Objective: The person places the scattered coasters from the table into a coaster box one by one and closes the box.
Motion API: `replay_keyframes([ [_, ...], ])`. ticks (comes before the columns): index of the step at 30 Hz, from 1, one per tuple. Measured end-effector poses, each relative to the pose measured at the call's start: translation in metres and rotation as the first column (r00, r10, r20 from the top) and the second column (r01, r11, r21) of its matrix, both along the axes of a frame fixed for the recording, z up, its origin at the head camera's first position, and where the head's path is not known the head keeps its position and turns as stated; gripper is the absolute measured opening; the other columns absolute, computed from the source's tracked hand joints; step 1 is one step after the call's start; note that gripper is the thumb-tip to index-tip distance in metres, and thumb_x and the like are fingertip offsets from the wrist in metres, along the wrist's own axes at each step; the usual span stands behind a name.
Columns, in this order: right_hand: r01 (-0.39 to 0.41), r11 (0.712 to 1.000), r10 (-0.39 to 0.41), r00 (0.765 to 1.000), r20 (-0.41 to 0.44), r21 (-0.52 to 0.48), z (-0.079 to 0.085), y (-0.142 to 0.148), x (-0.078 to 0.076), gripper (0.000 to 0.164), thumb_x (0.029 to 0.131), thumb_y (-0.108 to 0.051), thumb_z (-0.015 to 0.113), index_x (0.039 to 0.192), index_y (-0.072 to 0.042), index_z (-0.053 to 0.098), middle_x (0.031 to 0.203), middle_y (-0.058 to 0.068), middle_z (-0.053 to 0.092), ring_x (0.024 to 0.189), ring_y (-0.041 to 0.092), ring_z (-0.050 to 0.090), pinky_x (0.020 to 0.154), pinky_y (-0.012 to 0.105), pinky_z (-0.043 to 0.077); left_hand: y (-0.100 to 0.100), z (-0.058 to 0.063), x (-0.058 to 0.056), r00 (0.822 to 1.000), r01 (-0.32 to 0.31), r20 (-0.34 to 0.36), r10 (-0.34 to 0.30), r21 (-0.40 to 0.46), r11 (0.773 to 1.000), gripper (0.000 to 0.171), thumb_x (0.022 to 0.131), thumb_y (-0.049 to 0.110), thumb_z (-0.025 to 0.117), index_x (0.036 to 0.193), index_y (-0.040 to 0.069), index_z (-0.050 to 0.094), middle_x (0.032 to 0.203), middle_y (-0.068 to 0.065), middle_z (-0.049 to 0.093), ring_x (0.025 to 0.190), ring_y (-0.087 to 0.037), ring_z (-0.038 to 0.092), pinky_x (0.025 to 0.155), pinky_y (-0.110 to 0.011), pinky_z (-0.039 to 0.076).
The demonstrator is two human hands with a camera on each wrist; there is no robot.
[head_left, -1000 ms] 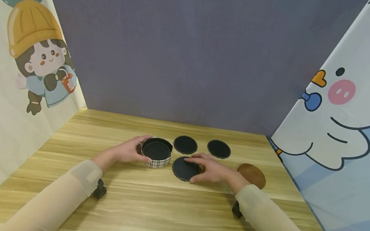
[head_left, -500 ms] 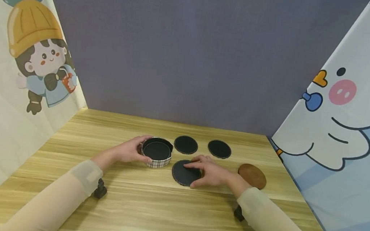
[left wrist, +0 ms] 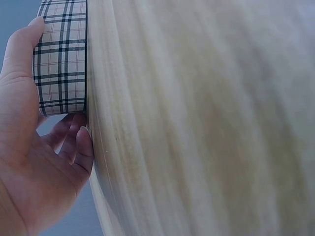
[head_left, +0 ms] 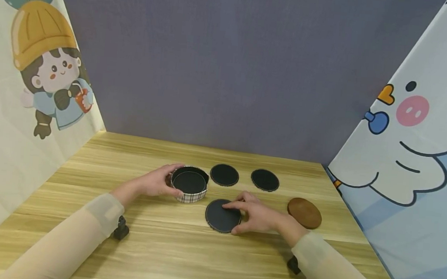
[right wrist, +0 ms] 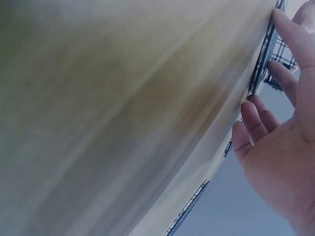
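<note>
The round holder with a black-and-white plaid side [head_left: 190, 198] looks smooth and cloth-like, the flat round black discs [head_left: 217, 217] like matt leather, the round brown disc [head_left: 304, 213] smooth and leathery, the pale yellow wood-grain tabletop [head_left: 182, 259] softly glossy, and the grey backdrop [head_left: 213, 68] matt cloth.

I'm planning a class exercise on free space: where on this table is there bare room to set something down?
The table is bare in front, between the left sleeve and right sleeve, and at far left, between left sleeve and the grey back panel. Crowded: the middle, where the left hand, plaid holder, three black discs and right hand sit close.
</note>
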State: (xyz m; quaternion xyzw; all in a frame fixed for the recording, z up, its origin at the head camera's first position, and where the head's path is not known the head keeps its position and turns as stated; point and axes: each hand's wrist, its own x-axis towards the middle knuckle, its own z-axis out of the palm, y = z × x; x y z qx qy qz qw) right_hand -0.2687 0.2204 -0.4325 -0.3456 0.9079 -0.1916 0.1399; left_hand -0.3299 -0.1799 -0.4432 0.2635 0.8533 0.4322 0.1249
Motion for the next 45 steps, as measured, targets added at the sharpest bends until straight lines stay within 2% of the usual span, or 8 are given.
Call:
replay_keyframes([
  [5, 0.015, 1.000, -0.015, 0.999, 0.031, -0.003, 0.002, 0.001, 0.003, 0.079, 0.089, -0.053, 0.090, 0.160, -0.038, 0.058, 0.146, 0.003, 0.049, 0.130, 0.023, 0.045, 0.104, 0.047, 0.046, -0.001, 0.000, 0.001, 1.000, -0.012, 0.005, 0.012, -0.007, 1.000, 0.107, 0.093, 0.024, 0.091, 0.172, -0.001, 0.024, 0.156, -0.035, 0.050, 0.132, -0.045, 0.066, 0.110, -0.052, 0.058],
  [9, 0.041, 0.999, -0.040, 0.998, 0.052, -0.017, 0.003, 0.000, 0.003, 0.090, 0.089, -0.056, 0.089, 0.166, -0.031, 0.050, 0.150, 0.003, 0.048, 0.133, 0.022, 0.047, 0.107, 0.049, 0.048, -0.001, 0.001, 0.001, 1.000, -0.021, 0.006, 0.021, -0.016, 1.000, 0.108, 0.093, 0.026, 0.091, 0.173, 0.000, 0.024, 0.156, -0.034, 0.049, 0.132, -0.043, 0.066, 0.110, -0.051, 0.058],
  [13, 0.049, 0.999, -0.048, 0.998, 0.042, -0.012, 0.004, -0.005, 0.003, 0.097, 0.088, -0.058, 0.089, 0.168, -0.025, 0.047, 0.156, 0.003, 0.047, 0.139, 0.023, 0.047, 0.111, 0.051, 0.048, -0.002, 0.002, 0.001, 1.000, -0.023, 0.006, 0.023, -0.025, 0.999, 0.108, 0.093, 0.027, 0.091, 0.173, 0.000, 0.024, 0.156, -0.033, 0.050, 0.131, -0.042, 0.066, 0.110, -0.051, 0.058],
  [19, 0.048, 0.999, -0.048, 0.998, 0.030, 0.010, 0.005, -0.018, 0.000, 0.103, 0.082, -0.059, 0.093, 0.168, -0.025, 0.047, 0.160, 0.003, 0.045, 0.147, 0.028, 0.041, 0.117, 0.054, 0.045, -0.002, 0.001, 0.001, 1.000, -0.019, 0.003, 0.019, -0.023, 1.000, 0.108, 0.093, 0.027, 0.091, 0.172, -0.001, 0.023, 0.156, -0.034, 0.049, 0.133, -0.044, 0.066, 0.110, -0.050, 0.058],
  [27, 0.022, 0.998, -0.021, 1.000, -0.005, 0.055, 0.001, -0.029, -0.006, 0.113, 0.074, -0.059, 0.098, 0.169, -0.024, 0.046, 0.155, 0.003, 0.044, 0.143, 0.027, 0.039, 0.114, 0.051, 0.042, -0.001, -0.001, 0.000, 1.000, -0.023, 0.022, 0.023, -0.018, 1.000, 0.108, 0.093, 0.028, 0.091, 0.173, 0.001, 0.024, 0.157, -0.033, 0.049, 0.133, -0.042, 0.065, 0.110, -0.049, 0.058],
  [37, 0.013, 0.998, -0.012, 0.999, -0.031, 0.056, 0.002, -0.031, -0.005, 0.112, 0.072, -0.052, 0.099, 0.166, -0.019, 0.049, 0.149, 0.001, 0.047, 0.138, 0.023, 0.041, 0.112, 0.047, 0.043, -0.003, 0.000, -0.001, 1.000, -0.021, 0.017, 0.021, -0.018, 1.000, 0.108, 0.093, 0.027, 0.091, 0.173, 0.001, 0.023, 0.158, -0.033, 0.048, 0.135, -0.043, 0.064, 0.112, -0.052, 0.057],
  [45, 0.038, 0.999, -0.037, 0.999, -0.020, 0.031, 0.001, -0.032, -0.003, 0.108, 0.069, -0.048, 0.101, 0.162, -0.016, 0.054, 0.146, 0.003, 0.047, 0.133, 0.022, 0.042, 0.108, 0.045, 0.048, -0.003, 0.000, 0.000, 0.999, -0.041, 0.011, 0.041, -0.040, 0.998, 0.108, 0.092, 0.030, 0.092, 0.174, 0.005, 0.026, 0.159, -0.033, 0.045, 0.135, -0.043, 0.063, 0.112, -0.053, 0.056],
])
